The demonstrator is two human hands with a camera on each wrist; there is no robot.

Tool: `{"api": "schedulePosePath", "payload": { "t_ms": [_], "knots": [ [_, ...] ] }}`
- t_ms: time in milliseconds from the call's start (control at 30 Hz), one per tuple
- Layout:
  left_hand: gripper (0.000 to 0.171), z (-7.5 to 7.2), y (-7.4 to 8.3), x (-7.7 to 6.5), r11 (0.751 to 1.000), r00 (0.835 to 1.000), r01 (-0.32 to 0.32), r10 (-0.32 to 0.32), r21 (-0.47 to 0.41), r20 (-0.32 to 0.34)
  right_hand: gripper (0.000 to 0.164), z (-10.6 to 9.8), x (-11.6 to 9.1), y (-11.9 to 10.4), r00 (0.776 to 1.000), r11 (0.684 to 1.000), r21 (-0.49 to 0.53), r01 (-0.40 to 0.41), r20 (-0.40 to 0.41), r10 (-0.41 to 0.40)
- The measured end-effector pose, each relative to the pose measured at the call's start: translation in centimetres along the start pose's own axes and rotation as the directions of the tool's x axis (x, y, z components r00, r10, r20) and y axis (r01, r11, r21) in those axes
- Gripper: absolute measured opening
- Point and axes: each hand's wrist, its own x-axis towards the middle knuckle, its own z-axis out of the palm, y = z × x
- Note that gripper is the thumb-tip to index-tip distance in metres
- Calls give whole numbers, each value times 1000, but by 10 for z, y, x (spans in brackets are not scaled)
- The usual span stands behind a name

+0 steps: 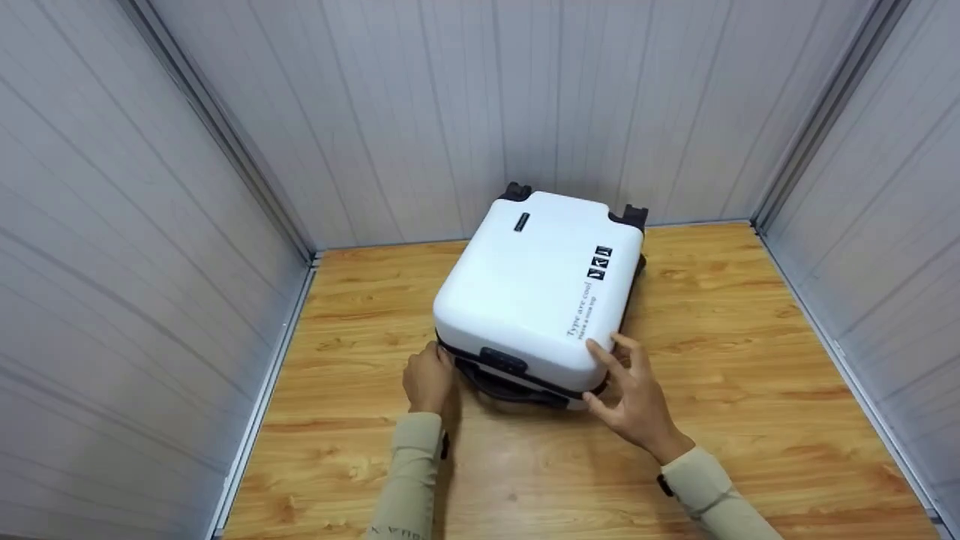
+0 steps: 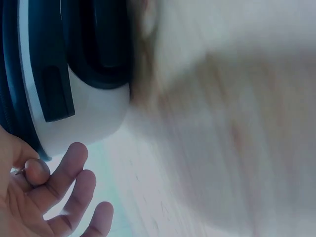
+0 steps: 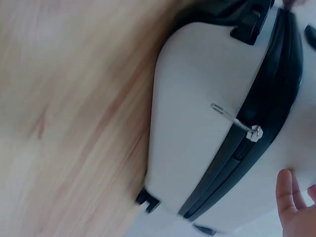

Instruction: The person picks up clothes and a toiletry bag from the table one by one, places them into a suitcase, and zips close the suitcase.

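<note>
A white hard-shell suitcase [image 1: 536, 277] lies flat on the floor, its handle side toward me and its wheels toward the back wall. At its near left corner, my left hand [image 1: 429, 379] pinches a zipper pull between thumb and forefinger; only a small metal tip [image 2: 19, 172] shows, and the other fingers are loosely bent. My right hand [image 1: 637, 397] is spread at the near right corner, fingertips at the shell. Along the suitcase's side in the right wrist view runs a black zipper band [image 3: 237, 153], from which another metal zipper pull [image 3: 229, 117] hangs.
A black carry handle [image 1: 502, 386] and a lock [image 1: 503, 361] sit on the near side. Black wheels [image 1: 634, 217] stand close to the panelled back wall [image 1: 480, 112]. Side walls [image 1: 135, 262] flank the wooden floor [image 1: 345, 435].
</note>
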Motion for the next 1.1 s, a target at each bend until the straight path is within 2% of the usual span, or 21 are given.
{"api": "schedulePosePath", "payload": {
  "t_ms": [167, 267, 367, 467, 633, 767, 833, 933, 1000, 1100],
  "knots": [
    [23, 0, -5, 15, 999, 999, 33, -33, 17, 28, 73, 4, 12, 0, 996, 996, -11, 91, 13, -91],
    [23, 2, -3, 15, 999, 999, 36, -36, 13, 34, 68, 9, 28, 6, 990, 990, -18, 139, 25, -139],
    [24, 4, 0, 12, 999, 999, 36, -36, -3, 31, 74, 19, 40, 13, 979, 977, -51, 206, 28, -204],
    [25, 6, 2, 8, 999, 999, 47, -47, -7, 17, 81, 33, 46, 16, 966, 964, -66, 256, -28, -259],
    [26, 7, 6, 4, 998, 998, 67, -67, -15, -10, 75, 45, 49, 14, 933, 948, -36, 315, -169, -317],
    [27, 6, 8, -6, 997, 997, 79, -79, -14, -14, 73, 43, 49, 12, 924, 943, -39, 329, -194, -330],
    [26, 5, 9, -13, 997, 996, 78, -78, -13, -38, 72, 43, 47, 11, 922, 943, -46, 329, -201, -332],
    [24, 7, 18, -30, 1000, 995, 25, -26, -12, -93, 71, 43, 45, 9, 919, 944, -50, 325, -217, -328],
    [22, 11, 27, -43, 999, 993, -46, 45, -5, -114, 71, 42, 46, 9, 920, 946, -47, 320, -224, -323],
    [21, 20, 42, -64, 987, 982, -158, 156, -11, -103, 71, 40, 49, 10, 921, 947, -46, 317, -224, -319]
  ]
}}
